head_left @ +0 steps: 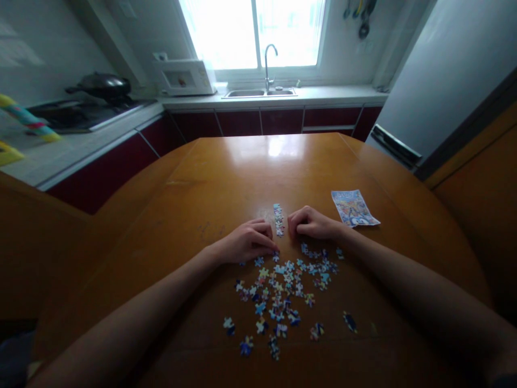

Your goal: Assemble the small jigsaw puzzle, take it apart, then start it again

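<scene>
A narrow joined strip of jigsaw puzzle pieces (278, 220) lies on the wooden table between my two hands. My left hand (250, 241) is closed to the left of the strip's near end, its fingertips down on a small puzzle piece (276, 257). To the right of the strip rests my right hand (309, 222), its fingers curled down against the table. Whatever those fingers may hold is hidden from me. Many loose puzzle pieces (288, 275) are scattered on the near side of both hands, some touching or overlapping.
A printed picture sheet (354, 208) lies beyond my right forearm. The wooden table (258, 167) has rounded sides. Past it stand a sink (246, 94) with a tap, a white microwave (183, 77), a pan (104, 86) on the stove and a fridge (440, 81).
</scene>
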`<state>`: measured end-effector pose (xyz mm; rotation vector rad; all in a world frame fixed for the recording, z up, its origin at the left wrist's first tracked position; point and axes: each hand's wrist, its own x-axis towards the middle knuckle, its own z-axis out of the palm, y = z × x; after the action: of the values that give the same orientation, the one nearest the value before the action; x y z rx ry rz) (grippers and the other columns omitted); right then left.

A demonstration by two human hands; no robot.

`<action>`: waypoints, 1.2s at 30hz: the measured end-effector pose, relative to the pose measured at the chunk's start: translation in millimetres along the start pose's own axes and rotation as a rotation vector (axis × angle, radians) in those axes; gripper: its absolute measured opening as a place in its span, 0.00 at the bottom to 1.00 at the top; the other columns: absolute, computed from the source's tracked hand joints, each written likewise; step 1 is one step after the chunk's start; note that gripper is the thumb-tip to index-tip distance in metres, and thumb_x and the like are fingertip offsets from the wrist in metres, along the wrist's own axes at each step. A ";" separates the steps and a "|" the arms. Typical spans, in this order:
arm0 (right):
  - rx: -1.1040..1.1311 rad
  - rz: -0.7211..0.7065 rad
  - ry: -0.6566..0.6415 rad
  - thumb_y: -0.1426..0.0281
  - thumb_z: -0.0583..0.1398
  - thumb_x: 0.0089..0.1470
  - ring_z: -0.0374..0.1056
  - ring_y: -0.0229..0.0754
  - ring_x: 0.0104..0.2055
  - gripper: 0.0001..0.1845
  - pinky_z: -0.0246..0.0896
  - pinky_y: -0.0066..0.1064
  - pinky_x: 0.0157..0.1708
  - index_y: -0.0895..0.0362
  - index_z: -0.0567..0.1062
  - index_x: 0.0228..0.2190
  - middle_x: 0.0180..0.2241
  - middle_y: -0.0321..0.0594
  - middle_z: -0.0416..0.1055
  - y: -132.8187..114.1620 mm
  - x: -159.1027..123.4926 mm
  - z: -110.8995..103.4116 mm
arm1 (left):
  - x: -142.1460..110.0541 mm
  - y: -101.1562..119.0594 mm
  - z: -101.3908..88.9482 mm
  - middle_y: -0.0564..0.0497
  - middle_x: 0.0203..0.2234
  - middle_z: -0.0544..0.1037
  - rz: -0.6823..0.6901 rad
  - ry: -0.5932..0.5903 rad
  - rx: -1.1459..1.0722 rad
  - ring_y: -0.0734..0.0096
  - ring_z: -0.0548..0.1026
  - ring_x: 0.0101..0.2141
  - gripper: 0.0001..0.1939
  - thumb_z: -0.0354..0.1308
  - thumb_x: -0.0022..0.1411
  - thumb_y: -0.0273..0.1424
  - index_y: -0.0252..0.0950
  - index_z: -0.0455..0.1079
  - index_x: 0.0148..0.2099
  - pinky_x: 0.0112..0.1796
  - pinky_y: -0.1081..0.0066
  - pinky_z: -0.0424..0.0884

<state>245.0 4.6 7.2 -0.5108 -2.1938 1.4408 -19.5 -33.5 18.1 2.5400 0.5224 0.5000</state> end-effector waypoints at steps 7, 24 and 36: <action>-0.001 0.001 0.022 0.78 0.56 0.43 0.67 0.37 0.30 0.11 0.62 0.29 0.34 0.59 0.79 0.24 0.26 0.37 0.74 1.0 0.5 0.7 | 0.8 0.3 -1.6 0.50 0.34 0.76 0.014 -0.026 0.015 0.69 0.71 0.37 0.08 0.61 0.68 0.34 0.47 0.80 0.47 0.41 0.68 0.66; -0.023 0.060 0.070 0.77 0.56 0.45 0.69 0.37 0.32 0.11 0.63 0.30 0.36 0.59 0.79 0.25 0.28 0.38 0.75 -1.3 1.2 1.4 | 0.7 3.4 7.6 0.50 0.33 0.74 -0.155 0.104 -0.028 0.74 0.71 0.32 0.06 0.62 0.64 0.33 0.38 0.79 0.40 0.33 0.73 0.69; -0.042 0.066 0.099 0.78 0.55 0.44 0.69 0.37 0.31 0.12 0.63 0.30 0.35 0.59 0.79 0.26 0.28 0.38 0.75 -3.1 3.0 3.9 | 8.9 5.7 13.7 0.51 0.31 0.73 -0.277 0.177 -0.014 0.76 0.70 0.29 0.05 0.64 0.61 0.31 0.37 0.79 0.38 0.31 0.74 0.68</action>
<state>240.1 2.1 9.3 -0.6607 -2.1509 1.3751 -4.4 -39.5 12.2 2.3711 0.9165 0.6242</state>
